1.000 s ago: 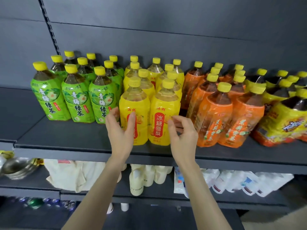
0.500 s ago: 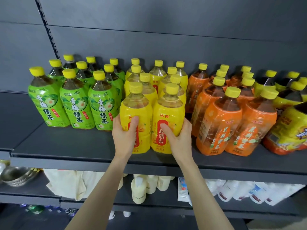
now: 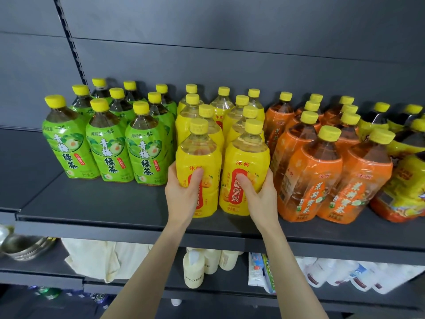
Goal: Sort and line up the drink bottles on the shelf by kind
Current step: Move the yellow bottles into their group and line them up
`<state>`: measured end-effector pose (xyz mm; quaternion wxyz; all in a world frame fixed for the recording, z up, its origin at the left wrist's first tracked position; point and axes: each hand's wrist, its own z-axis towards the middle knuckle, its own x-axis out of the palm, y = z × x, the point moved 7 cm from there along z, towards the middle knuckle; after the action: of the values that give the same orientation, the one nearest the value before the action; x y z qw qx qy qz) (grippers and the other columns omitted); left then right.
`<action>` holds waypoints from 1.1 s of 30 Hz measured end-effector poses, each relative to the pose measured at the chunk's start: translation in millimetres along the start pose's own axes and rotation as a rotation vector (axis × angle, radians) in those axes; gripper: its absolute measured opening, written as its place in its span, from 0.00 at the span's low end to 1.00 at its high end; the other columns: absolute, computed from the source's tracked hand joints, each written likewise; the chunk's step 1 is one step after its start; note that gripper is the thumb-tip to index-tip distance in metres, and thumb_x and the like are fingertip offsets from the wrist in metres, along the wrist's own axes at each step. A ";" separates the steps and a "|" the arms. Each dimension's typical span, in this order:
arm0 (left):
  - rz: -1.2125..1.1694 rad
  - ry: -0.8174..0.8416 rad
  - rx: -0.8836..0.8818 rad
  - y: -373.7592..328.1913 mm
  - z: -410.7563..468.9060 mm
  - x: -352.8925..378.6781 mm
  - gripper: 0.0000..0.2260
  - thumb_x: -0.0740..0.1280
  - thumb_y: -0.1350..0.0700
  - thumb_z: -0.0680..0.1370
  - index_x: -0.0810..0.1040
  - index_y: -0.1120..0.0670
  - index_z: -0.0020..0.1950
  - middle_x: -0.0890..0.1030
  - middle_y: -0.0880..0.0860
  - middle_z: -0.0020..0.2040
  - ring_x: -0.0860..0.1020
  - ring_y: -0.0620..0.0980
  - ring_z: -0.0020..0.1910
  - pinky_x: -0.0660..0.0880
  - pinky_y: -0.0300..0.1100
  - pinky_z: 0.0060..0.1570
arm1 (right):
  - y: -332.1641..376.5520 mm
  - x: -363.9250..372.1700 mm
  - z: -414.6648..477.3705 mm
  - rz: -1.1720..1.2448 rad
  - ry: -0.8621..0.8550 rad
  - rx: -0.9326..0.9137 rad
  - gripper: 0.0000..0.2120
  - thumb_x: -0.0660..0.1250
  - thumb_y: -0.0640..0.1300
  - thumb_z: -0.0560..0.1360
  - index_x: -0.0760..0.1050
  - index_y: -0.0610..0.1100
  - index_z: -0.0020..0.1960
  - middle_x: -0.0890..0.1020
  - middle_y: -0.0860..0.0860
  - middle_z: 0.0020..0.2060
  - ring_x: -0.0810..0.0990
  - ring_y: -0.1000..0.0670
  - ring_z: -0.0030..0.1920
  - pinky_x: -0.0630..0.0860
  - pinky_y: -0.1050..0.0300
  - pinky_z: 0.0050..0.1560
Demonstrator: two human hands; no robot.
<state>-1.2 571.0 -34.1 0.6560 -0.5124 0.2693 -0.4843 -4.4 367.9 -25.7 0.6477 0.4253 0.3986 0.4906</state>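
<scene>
Both hands are on the yellow block at the middle of the shelf [image 3: 103, 203]. The left hand [image 3: 181, 196] grips the left front yellow bottle [image 3: 197, 157], its fingers [image 3: 173, 178] curled round the side and the thumb pressed on the red label panel. The right hand [image 3: 264, 199] mirrors it on the right front yellow bottle [image 3: 246, 162], with its fingers [image 3: 268, 183] clamped round the far side and the thumb across the label.

Both bottles stand upright on the shelf, yellow caps up and labels facing the camera, side by side with a narrow gap between them, near the front edge. Each label reads "沐典" at the top. On the right one, "糖雪梨" runs down the red panel below the thumb.

More yellow bottles [image 3: 220, 111] stand in rows behind the front pair. To the left, the green bottles [image 3: 105, 143] stand upright in rows of three, reading "青梅绿茶" under a line that starts "两瓶量". To the right, the orange bottles [image 3: 310, 171] show "沐典" and "茉莉蜜茶". Through the wide lens they appear to lean outward.

Further right sit dark drinks in yellow-and-red wrap [image 3: 404, 180]; their print is too blurred to read. On the lower shelf [image 3: 138, 288], a cream bottle [image 3: 194, 270] shows the letters "YOME".
</scene>
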 end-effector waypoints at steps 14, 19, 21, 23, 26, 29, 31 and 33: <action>0.082 0.003 0.018 -5.8 -1.1 -9.6 0.22 0.66 0.52 0.77 0.68 0.58 0.68 0.78 0.53 0.57 0.78 0.42 0.51 0.74 0.25 0.43 | 11.3 -10.0 -14.8 -0.059 -0.095 0.009 0.32 0.67 0.59 0.70 0.65 0.49 0.70 0.75 0.51 0.63 0.75 0.52 0.62 0.75 0.47 0.63; 0.092 -0.041 0.043 -9.1 -0.8 -31.3 0.21 0.65 0.52 0.78 0.69 0.59 0.68 0.79 0.52 0.55 0.78 0.38 0.50 0.73 0.25 0.42 | 27.5 -19.9 -45.2 -0.210 -0.346 -0.147 0.29 0.72 0.48 0.73 0.65 0.41 0.69 0.69 0.46 0.64 0.70 0.47 0.65 0.71 0.50 0.64; 0.097 -0.061 0.044 -7.9 1.6 -42.6 0.19 0.65 0.53 0.78 0.70 0.59 0.66 0.79 0.48 0.52 0.79 0.34 0.47 0.73 0.25 0.41 | 35.2 -17.0 -55.2 -0.203 -0.409 -0.223 0.21 0.72 0.46 0.74 0.70 0.42 0.63 0.72 0.48 0.58 0.73 0.49 0.58 0.72 0.58 0.58; 0.100 -0.071 0.035 -6.9 4.8 -53.5 0.17 0.64 0.52 0.79 0.71 0.57 0.65 0.79 0.44 0.51 0.79 0.33 0.46 0.74 0.28 0.42 | 38.6 -4.5 -58.4 -0.121 -0.374 -0.222 0.13 0.70 0.44 0.75 0.73 0.44 0.57 0.76 0.50 0.52 0.77 0.52 0.52 0.75 0.57 0.53; 0.100 -0.086 0.036 -7.6 11.7 -68.1 0.19 0.64 0.49 0.77 0.71 0.56 0.65 0.79 0.42 0.51 0.79 0.33 0.46 0.75 0.29 0.43 | 43.6 28.8 -51.6 -0.043 -0.227 -0.197 0.09 0.68 0.43 0.77 0.75 0.44 0.57 0.80 0.52 0.49 0.79 0.57 0.51 0.76 0.60 0.53; 0.092 -0.084 0.030 -8.0 18.6 -81.0 0.22 0.65 0.43 0.75 0.70 0.50 0.65 0.78 0.40 0.52 0.78 0.34 0.48 0.75 0.31 0.44 | 41.7 68.1 -37.4 -0.019 -0.089 -0.114 0.19 0.65 0.48 0.78 0.70 0.45 0.67 0.76 0.60 0.59 0.74 0.65 0.59 0.71 0.68 0.60; 0.088 -0.094 0.015 -7.5 24.4 -90.3 0.23 0.66 0.40 0.73 0.69 0.46 0.64 0.77 0.38 0.52 0.78 0.37 0.50 0.74 0.32 0.45 | 37.8 87.4 -26.7 -0.042 -0.060 -0.052 0.27 0.63 0.52 0.78 0.61 0.48 0.74 0.71 0.61 0.66 0.68 0.67 0.64 0.66 0.68 0.65; 0.080 -0.112 0.015 -6.3 31.4 -98.0 0.26 0.63 0.38 0.70 0.69 0.48 0.65 0.77 0.37 0.51 0.78 0.36 0.49 0.73 0.30 0.44 | 31.9 100.9 -14.5 -0.086 -0.062 -0.014 0.31 0.59 0.55 0.79 0.52 0.48 0.78 0.64 0.54 0.73 0.64 0.58 0.71 0.63 0.57 0.72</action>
<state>-14.5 673.2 -31.9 0.6925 -0.5228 0.2488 -0.4303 -7.2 473.6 -10.3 0.6833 0.4180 0.3929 0.4516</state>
